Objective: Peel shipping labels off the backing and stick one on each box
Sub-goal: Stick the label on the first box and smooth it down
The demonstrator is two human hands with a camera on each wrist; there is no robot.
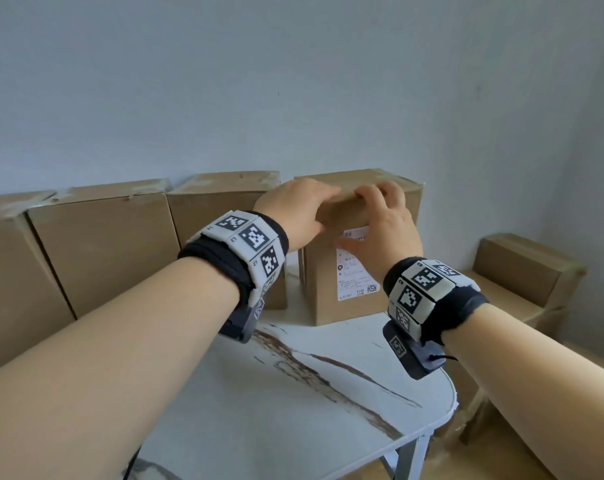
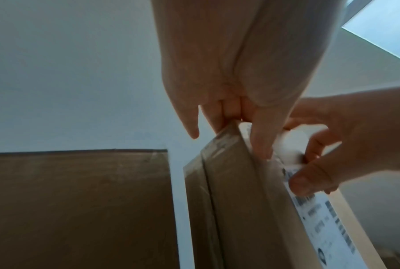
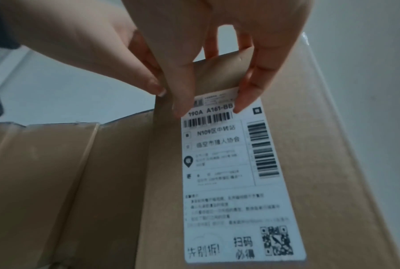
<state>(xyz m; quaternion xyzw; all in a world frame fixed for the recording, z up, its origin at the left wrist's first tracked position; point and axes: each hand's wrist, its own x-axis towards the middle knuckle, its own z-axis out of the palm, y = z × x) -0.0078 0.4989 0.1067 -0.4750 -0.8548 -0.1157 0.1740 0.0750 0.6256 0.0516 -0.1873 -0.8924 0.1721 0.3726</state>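
A tall brown box (image 1: 328, 299) stands upright at the back of the table. A white shipping label (image 1: 357, 275) with barcodes lies flat on its front face, seen close up as the label (image 3: 229, 172). My left hand (image 1: 314, 213) grips the box's top left corner, fingers over the top and thumb on the front; the wrist view shows that hand (image 2: 240, 127) at the box (image 2: 235, 200) edge. My right hand (image 1: 373, 220) curls its fingers over the top edge while its thumb presses the label's top end. Up close, the right hand (image 3: 213, 94) has two digits on the label's top strip.
Three plain brown boxes (image 1: 103, 247) line the wall to the left, the nearest (image 1: 220, 209) just beside the held one. More boxes (image 1: 522, 268) sit lower at the right, beyond the table edge. The white marbled table (image 1: 293, 393) has a rounded right corner.
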